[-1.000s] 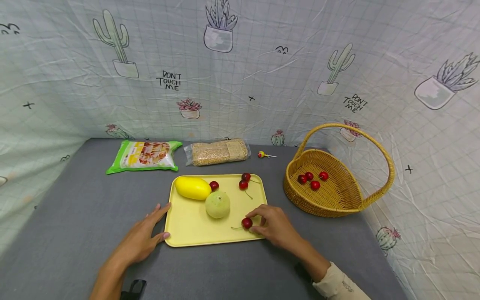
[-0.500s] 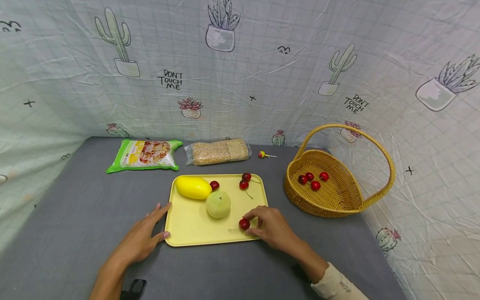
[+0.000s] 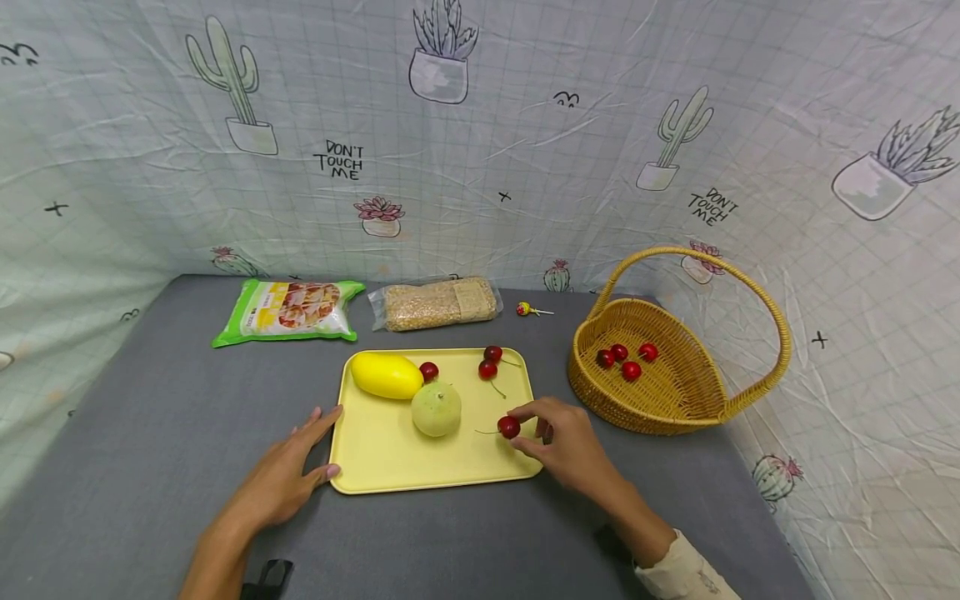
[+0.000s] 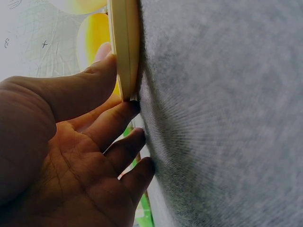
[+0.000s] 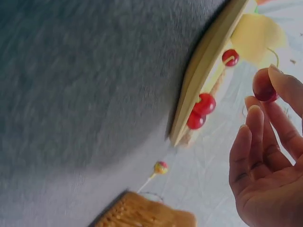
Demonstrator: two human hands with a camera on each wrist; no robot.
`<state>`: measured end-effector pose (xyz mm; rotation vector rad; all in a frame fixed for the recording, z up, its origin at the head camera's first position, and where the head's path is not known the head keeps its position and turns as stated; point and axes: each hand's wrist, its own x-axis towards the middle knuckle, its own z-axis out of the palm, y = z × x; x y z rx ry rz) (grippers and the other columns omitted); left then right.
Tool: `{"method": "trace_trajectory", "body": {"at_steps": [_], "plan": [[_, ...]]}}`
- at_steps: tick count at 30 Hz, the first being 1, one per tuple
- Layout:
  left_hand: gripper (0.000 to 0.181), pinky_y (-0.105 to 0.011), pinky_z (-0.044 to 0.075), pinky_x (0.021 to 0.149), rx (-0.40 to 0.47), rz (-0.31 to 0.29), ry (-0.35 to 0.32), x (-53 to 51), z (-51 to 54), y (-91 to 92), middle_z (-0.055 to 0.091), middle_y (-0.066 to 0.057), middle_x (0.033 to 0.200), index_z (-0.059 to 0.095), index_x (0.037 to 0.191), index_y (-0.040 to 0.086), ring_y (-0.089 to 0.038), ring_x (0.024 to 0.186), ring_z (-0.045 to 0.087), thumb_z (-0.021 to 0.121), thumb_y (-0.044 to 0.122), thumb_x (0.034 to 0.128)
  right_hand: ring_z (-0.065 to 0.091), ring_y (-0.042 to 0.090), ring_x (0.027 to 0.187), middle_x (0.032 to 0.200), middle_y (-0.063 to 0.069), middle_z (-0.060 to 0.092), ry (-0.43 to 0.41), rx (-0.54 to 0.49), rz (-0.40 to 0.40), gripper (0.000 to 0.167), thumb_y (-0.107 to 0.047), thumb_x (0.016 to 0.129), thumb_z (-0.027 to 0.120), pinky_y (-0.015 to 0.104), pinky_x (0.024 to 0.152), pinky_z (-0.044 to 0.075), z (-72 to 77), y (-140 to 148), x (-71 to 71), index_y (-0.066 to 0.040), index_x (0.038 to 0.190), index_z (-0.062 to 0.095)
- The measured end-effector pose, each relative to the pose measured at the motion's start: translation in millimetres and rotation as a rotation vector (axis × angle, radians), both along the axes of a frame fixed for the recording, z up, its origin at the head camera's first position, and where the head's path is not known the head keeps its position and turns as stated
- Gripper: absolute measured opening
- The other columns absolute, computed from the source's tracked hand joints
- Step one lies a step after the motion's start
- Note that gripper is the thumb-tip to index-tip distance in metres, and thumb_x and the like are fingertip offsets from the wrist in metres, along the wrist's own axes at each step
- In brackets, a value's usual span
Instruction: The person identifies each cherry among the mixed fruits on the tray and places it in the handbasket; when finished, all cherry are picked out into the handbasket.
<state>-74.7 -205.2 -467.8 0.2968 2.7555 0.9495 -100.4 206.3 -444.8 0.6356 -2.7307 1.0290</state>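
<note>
Between thumb and index finger, the right hand (image 3: 570, 446) pinches a dark red cherry (image 3: 508, 427) by its body, its stem pointing left, over the right part of the yellow tray (image 3: 390, 467). The right wrist view shows the pinched cherry (image 5: 264, 85) clear of the tray. At the tray's left edge rests the left hand (image 3: 273, 483), fingers spread, thumb and fingertips touching the rim (image 4: 124, 52). On the tray lie a yellow oval fruit (image 3: 386, 376), a pale green round fruit (image 3: 437, 410), one cherry (image 3: 429, 372) beside them and two cherries (image 3: 487, 369) near the back right.
A wicker basket (image 3: 678, 421) with a tall handle stands at the right, several cherries (image 3: 631, 371) inside. Along the back lie a green-edged packet (image 3: 296, 310), a clear bag of grains (image 3: 435, 305) and a lollipop (image 3: 523, 308). A black object (image 3: 272, 577) is at the front left.
With the cherry pinched, the right hand first shifts slightly left, then up off the tray and toward the back right. The left hand stays at the tray's edge.
</note>
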Motion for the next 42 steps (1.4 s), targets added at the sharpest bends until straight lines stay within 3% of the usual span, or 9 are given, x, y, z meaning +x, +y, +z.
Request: {"method": "trace_trajectory", "body": {"at_steps": [4, 9, 17, 29, 42], "plan": [[0.084, -0.08, 0.028, 0.118, -0.002, 0.002, -0.006, -0.2, 0.5, 0.8, 0.03, -0.034, 0.168, 0.037, 0.166, 0.012, -0.062, 0.151, 0.031, 0.081, 0.018, 0.0941, 0.063, 0.019, 0.07, 0.093, 0.001, 0.077, 0.033, -0.003, -0.028, 0.035, -0.013, 0.079, 0.096, 0.028, 0.062, 0.056, 2.9, 9, -0.6, -0.016, 0.111, 0.081], [0.085, -0.08, 0.026, 0.119, 0.001, 0.0, -0.014, -0.4, 0.6, 0.7, 0.031, -0.034, 0.168, 0.037, 0.166, 0.011, -0.061, 0.153, 0.03, 0.081, 0.017, 0.0938, 0.06, 0.008, 0.071, 0.098, -0.007, 0.077, 0.048, 0.023, -0.083, 0.035, -0.018, 0.08, 0.096, 0.023, 0.062, 0.054, 7.6, 18, -1.1, -0.02, 0.111, 0.081], [0.085, -0.08, 0.027, 0.118, -0.008, 0.0, -0.018, -1.1, 0.6, 0.7, 0.03, -0.034, 0.168, 0.036, 0.166, 0.012, -0.062, 0.152, 0.03, 0.081, 0.018, 0.0941, 0.061, 0.009, 0.072, 0.102, -0.009, 0.077, 0.089, 0.022, -0.125, 0.036, -0.019, 0.082, 0.094, 0.029, 0.064, 0.056, 14.6, 32, -3.5, -0.024, 0.115, 0.08], [0.085, -0.08, 0.025, 0.119, 0.004, 0.001, -0.015, -1.1, 0.1, 0.6, 0.03, -0.033, 0.169, 0.036, 0.166, 0.011, -0.059, 0.154, 0.029, 0.081, 0.018, 0.094, 0.058, 0.008, 0.071, 0.1, -0.002, 0.078, 0.075, 0.01, -0.228, 0.038, -0.021, 0.084, 0.093, 0.023, 0.064, 0.053, 29.3, 51, -10.1, -0.021, 0.12, 0.08], [0.084, -0.08, 0.028, 0.118, 0.01, -0.006, 0.007, -0.4, -1.4, -0.4, 0.032, -0.035, 0.167, 0.037, 0.165, 0.01, -0.062, 0.151, 0.031, 0.081, 0.016, 0.0934, 0.058, 0.012, 0.071, 0.099, 0.006, 0.078, 0.124, -0.02, -0.305, 0.036, -0.018, 0.085, 0.092, 0.02, 0.061, 0.051, 39.1, 80, -18.8, -0.017, 0.118, 0.08]]}}
